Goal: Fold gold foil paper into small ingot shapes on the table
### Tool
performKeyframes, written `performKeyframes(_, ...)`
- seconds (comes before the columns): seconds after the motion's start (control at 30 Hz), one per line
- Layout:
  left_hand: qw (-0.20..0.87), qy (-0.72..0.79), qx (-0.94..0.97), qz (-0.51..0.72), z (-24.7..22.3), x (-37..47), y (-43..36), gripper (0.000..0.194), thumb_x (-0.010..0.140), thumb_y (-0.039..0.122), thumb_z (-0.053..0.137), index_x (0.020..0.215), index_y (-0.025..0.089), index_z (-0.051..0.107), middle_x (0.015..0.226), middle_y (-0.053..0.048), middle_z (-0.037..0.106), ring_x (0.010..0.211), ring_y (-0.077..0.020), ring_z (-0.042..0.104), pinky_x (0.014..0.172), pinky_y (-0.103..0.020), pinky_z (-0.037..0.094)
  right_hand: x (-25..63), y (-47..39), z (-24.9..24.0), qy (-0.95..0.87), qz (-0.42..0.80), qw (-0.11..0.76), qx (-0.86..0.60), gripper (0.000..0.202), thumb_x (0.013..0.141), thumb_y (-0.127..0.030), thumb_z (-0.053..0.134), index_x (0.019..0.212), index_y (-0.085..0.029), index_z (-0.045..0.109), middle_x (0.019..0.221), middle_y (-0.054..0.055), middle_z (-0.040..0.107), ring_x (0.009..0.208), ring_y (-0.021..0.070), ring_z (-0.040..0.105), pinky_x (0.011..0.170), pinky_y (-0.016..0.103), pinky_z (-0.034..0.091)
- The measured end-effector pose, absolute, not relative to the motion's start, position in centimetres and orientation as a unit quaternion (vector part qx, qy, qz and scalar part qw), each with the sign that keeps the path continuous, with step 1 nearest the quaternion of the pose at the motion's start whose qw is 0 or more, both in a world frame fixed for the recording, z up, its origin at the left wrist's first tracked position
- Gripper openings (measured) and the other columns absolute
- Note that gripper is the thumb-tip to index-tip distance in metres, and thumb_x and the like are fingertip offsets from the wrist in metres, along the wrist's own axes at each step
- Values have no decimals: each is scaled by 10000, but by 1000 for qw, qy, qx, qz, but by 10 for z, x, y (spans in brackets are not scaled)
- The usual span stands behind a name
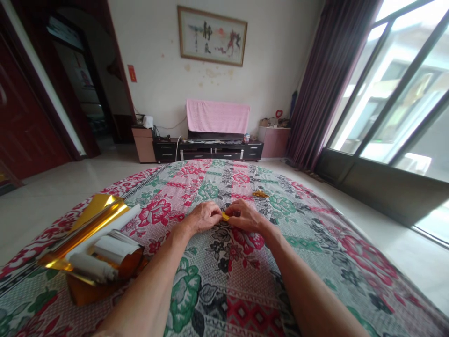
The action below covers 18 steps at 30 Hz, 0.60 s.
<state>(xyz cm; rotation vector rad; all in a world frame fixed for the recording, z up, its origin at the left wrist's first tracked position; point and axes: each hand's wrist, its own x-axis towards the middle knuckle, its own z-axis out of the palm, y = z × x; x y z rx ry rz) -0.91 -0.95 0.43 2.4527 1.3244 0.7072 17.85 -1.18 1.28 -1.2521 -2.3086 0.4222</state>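
Between my two hands is a small piece of gold foil paper [225, 216], just above or on the flowered cloth. My left hand [204, 216] pinches its left side with closed fingers. On the other side, my right hand [243, 216] has its fingers curled and closed on the same piece. Much of the piece is covered by my fingertips, so its full shape is hidden. A little beyond my right hand lies a small gold folded bit [260, 194], apart from both hands.
Rolled and loose gold foil sheets [101, 220] with white backing lie at the left. A flowered cloth [206, 178] covers the large table. Beyond it stand a low cabinet [228, 152], a pink towel [217, 114] over a screen, and a window [386, 93] at the right.
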Motion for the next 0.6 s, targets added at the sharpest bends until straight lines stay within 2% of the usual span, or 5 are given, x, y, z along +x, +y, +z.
performKeyframes(0.13,149,481,830,240,8,-6,-7,198,780,246,471,786,194,662,745,-8,640,678,-128,559,623,-238,411,180,-12,11,-852,114,229,-457,315,619,-157,588,914,-182,697,917,41,618,837,153,539,763,239,418)
performKeyframes(0.27,173,489,818,251,8,-6,-6,213,789,288,474,803,194,665,737,-9,655,683,-131,571,615,-232,410,179,-5,2,-859,81,251,-438,280,685,-131,502,868,-175,709,852,42,634,848,153,542,799,246,411)
performKeyframes(0.43,277,456,807,254,3,-15,-6,320,652,374,651,921,202,642,750,18,647,678,-120,578,593,-200,424,181,-3,1,-861,94,256,-429,300,694,-130,494,888,-203,712,883,28,644,865,145,548,807,239,412)
performKeyframes(0.6,236,472,812,248,2,-16,-1,195,719,335,558,773,184,669,734,9,631,691,-122,558,603,-206,398,183,-8,11,-859,122,240,-436,255,666,-155,552,867,-193,704,876,32,637,855,160,550,779,255,419)
